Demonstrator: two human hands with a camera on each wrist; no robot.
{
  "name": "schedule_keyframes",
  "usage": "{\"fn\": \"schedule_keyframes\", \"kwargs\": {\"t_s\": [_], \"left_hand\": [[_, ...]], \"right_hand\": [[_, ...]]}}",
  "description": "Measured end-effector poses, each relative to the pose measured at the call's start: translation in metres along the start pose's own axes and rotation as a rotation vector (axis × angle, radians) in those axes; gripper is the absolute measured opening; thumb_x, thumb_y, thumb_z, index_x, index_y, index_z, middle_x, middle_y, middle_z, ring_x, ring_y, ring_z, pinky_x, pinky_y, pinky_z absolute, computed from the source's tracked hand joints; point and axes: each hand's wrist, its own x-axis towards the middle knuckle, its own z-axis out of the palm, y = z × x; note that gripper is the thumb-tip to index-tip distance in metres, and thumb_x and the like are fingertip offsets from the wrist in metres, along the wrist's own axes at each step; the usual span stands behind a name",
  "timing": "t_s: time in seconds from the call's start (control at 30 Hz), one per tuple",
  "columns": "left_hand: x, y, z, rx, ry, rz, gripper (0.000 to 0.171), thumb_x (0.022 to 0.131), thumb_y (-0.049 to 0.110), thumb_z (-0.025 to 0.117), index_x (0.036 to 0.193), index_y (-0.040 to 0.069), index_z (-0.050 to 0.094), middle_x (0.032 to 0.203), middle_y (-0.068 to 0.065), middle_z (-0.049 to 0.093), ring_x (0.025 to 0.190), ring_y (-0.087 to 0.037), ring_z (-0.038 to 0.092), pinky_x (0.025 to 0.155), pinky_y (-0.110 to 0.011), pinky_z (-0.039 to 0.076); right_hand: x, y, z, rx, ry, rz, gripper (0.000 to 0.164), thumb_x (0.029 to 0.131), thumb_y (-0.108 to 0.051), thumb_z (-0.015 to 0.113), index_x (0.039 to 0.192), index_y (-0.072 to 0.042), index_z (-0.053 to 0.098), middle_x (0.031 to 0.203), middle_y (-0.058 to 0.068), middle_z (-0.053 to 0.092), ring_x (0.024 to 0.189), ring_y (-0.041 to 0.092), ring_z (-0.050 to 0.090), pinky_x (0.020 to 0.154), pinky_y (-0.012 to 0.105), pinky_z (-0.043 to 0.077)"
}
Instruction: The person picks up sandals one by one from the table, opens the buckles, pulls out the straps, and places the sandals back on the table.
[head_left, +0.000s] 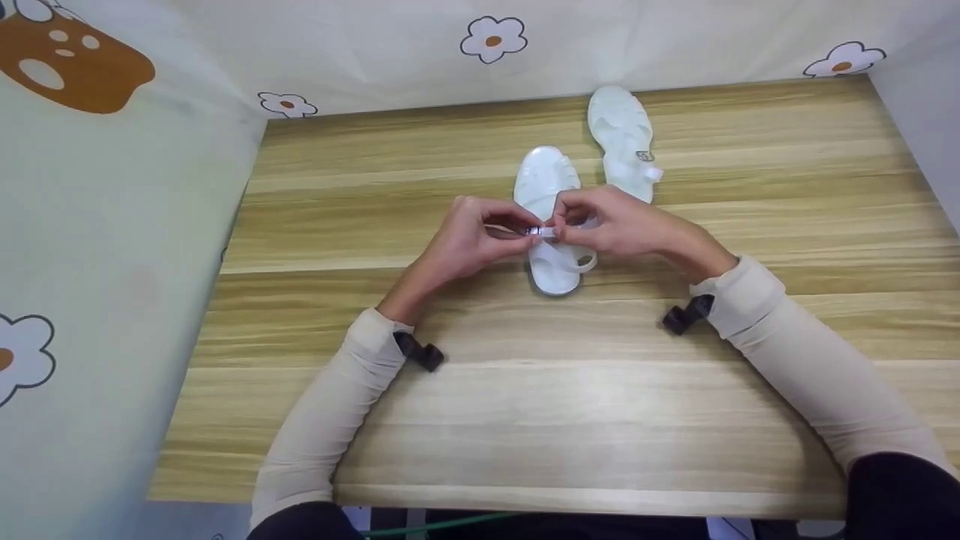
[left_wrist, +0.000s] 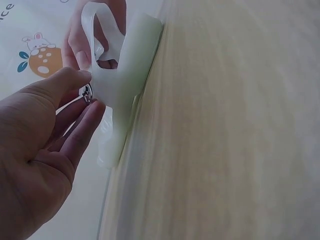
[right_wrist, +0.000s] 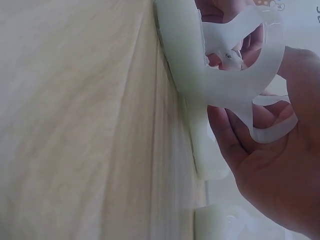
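A white jelly sandal (head_left: pixel 555 279) lies sole down on the table, its toe pointing away from me. Over its middle, my left hand (head_left: pixel 480 234) pinches the small metal buckle (left_wrist: pixel 87 93) between thumb and fingertips. From the other side my right hand (head_left: pixel 619 223) pinches the pale ankle strap (head_left: pixel 548 233) close beside the buckle. In the right wrist view, the strap's loop (right_wrist: pixel 272 131) curves by the right fingers. Whether the strap is through the buckle I cannot tell; fingertips cover that spot.
A second white sandal (head_left: pixel 619 127) lies farther back, to the right, with its own buckle (head_left: pixel 645 156) showing. The wooden table (head_left: pixel 525 420) meets a flower-printed cloth wall (head_left: pixel 390 52) at the back. Dark wrist cameras (head_left: pixel 420 351) sit on both sleeves.
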Motion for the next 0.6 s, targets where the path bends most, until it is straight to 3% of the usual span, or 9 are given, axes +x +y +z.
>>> {"fn": "schedule_keyframes", "kwargs": {"t_s": [0.27,0.6], "left_hand": [[0.0001,0.0003,-0.0003,-0.024,0.007,-0.003,0.015,0.094,0.014,0.086,0.108,0.009,0.085,0.105,-0.006,0.084,0.1,-0.017,0.081,0.09,-0.035,0.066],[0.0006,0.0007,-0.0006,-0.016,0.001,0.001,0.016,0.093,0.013,0.086,0.108,0.008,0.085,0.105,-0.006,0.084,0.099,-0.017,0.08,0.089,-0.031,0.066]], "right_hand": [[-0.0004,-0.0023,-0.0004,-0.013,0.013,0.012,0.006,0.104,-0.01,0.067,0.099,-0.009,0.069,0.1,0.002,0.081,0.1,0.011,0.071,0.088,0.021,0.052],[-0.0016,-0.0011,-0.0039,-0.03,-0.008,-0.015,0.005,0.102,-0.007,0.065,0.098,-0.008,0.066,0.101,0.003,0.08,0.103,0.015,0.072,0.09,0.022,0.053]]}}
